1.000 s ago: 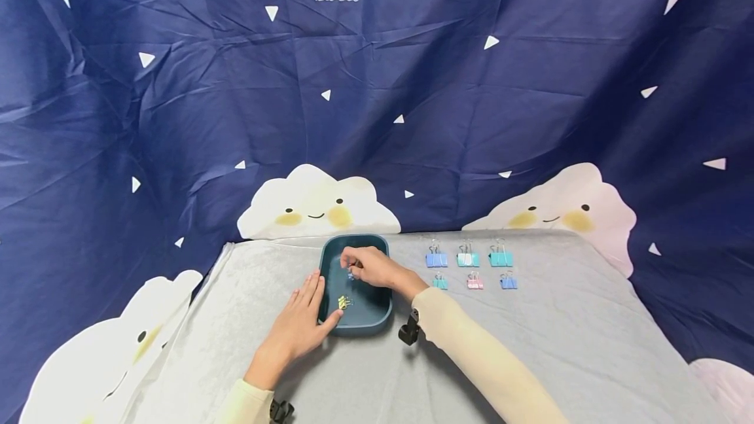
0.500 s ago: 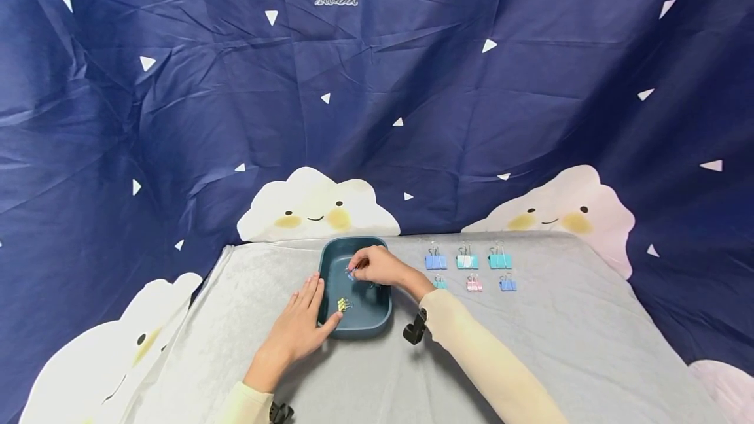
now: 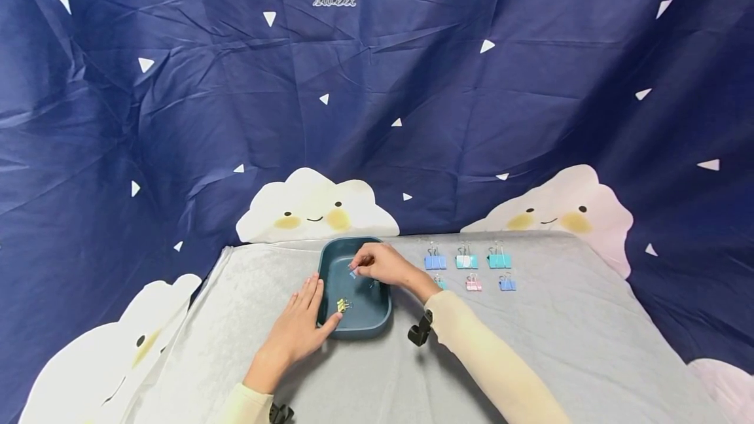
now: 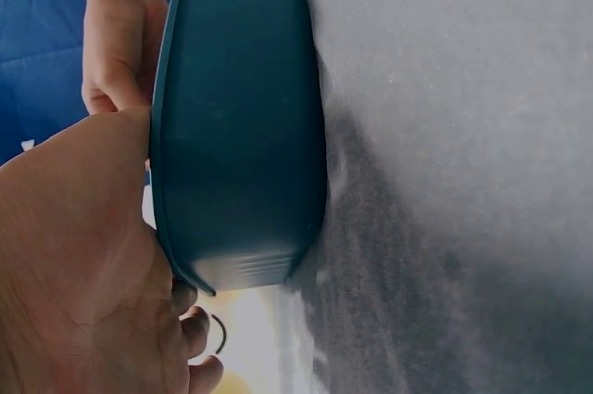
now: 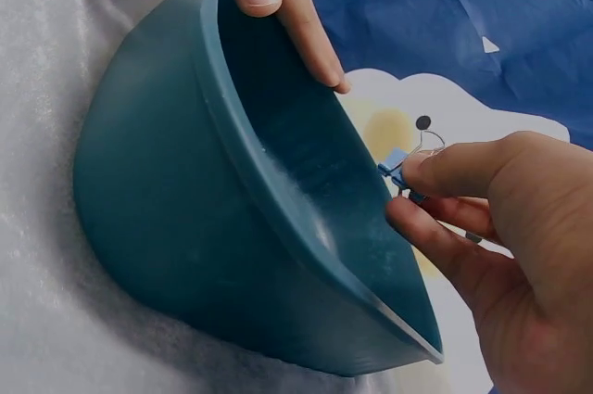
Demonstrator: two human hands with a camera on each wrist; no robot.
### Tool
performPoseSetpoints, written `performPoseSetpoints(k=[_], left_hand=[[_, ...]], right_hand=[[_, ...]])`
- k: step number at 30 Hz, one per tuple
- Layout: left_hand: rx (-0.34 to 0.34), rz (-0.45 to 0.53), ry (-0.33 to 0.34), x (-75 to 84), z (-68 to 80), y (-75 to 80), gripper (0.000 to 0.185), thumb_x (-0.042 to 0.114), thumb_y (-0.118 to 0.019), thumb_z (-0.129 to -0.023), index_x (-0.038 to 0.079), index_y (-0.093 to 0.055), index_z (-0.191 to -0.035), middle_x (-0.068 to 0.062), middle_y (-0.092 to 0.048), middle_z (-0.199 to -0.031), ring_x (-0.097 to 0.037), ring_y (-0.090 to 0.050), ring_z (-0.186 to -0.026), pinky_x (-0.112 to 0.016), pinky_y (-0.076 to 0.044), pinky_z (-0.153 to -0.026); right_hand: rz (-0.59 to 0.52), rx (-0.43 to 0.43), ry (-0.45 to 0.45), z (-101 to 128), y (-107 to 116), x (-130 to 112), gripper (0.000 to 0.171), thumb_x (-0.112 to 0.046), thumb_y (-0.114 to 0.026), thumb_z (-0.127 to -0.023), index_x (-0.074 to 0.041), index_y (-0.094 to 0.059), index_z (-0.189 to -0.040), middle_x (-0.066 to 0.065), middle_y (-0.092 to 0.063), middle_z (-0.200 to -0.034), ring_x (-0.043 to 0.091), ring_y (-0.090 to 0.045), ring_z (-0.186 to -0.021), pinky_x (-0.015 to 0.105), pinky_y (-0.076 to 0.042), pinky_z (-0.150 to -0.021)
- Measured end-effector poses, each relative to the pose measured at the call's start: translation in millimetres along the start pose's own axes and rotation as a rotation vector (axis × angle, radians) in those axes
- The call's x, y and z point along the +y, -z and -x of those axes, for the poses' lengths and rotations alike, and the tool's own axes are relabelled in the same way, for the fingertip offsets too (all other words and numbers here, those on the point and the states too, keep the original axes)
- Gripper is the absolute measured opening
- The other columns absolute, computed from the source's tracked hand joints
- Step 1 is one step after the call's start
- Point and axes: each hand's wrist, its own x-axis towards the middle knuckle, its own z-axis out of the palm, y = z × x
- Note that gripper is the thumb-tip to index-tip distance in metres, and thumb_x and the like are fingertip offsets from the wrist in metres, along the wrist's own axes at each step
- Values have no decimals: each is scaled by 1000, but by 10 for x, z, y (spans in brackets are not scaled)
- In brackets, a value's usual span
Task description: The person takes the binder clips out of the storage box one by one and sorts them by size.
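Above the inside of a dark teal plastic bin [image 3: 359,332], my right hand [image 3: 384,265] pinches a small blue binder clip [image 5: 394,166] between thumb and fingers; its wire handles show in the right wrist view. My left hand [image 3: 297,326] lies over the bin's left rim with its fingers straight and the thumb at the near corner. A yellow patterned binder clip [image 3: 341,305] rests on the bin floor close to that thumb. Another small dark object [image 3: 374,284] in the bin is partly covered by my right hand, too small to make out.
Right of the bin, binder clips stand in two rows on the grey cloth [image 3: 565,332]. The back row has larger ones, among them a teal clip [image 3: 499,261]; the front row has smaller ones, including a pink clip [image 3: 474,284]. A navy curtain [image 3: 377,84] hangs behind.
My right hand has shifted slightly right within the bin area and now pinches the blue binder clip, which was lower under the fingers before. The left hand has stayed on the rim.
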Motion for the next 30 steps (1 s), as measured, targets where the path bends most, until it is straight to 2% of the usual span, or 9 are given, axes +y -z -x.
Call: performPoseSetpoints(k=[7, 14, 20, 26, 30], left_hand=[[-8, -15, 5, -19, -7, -7, 90, 59, -53, -106, -3, -28, -167, -18, -20, -178, -37, -21, -165, -59, -26, -132], [-15, -8, 2, -17, -13, 3, 91, 59, -53, -106, -3, -26, -167, -18, -18, -178, -36, -20, -166, -59, -25, -133], [-6, 0, 0, -15, -7, -8, 90, 58, -54, -106, -3, -28, -166, -19, -21, -178, -38, -21, -165, -59, -26, -132], [-15, -8, 5, -20, -4, -15, 92, 62, -52, -105, -2, -26, -167, -18, -19, -178, -37, -21, -166, -58, -25, -133], [-11, 7, 2, -9, 1, -1, 91, 58, -54, -105, -3, -27, -167, -19, -20, -178, -38, -21, -165, -59, -25, -133]], right_hand=[[2, 28, -2, 60, 89, 30, 6, -14, -80, -95, -14, -83, -100, -4, -80, -95, 3, -66, -80, 21, -57, -74], [-16, 59, -23, 170, 195, 20, 6, -11, -80, -94, -10, -82, -99, -1, -80, -98, 2, -66, -81, 21, -57, -76], [-31, 111, -6, 299, 285, 30, 5, -9, -81, -93, -11, -81, -97, 0, -79, -98, 3, -67, -82, 22, -58, -78], [-30, 136, -33, 448, 380, 58, 8, -8, -82, -92, -14, -81, -97, -1, -78, -97, 4, -67, -84, 23, -60, -80], [-31, 143, -46, 546, 456, 83, 7, -8, -82, -92, -13, -79, -96, -1, -77, -94, 5, -68, -85, 23, -61, -82]])
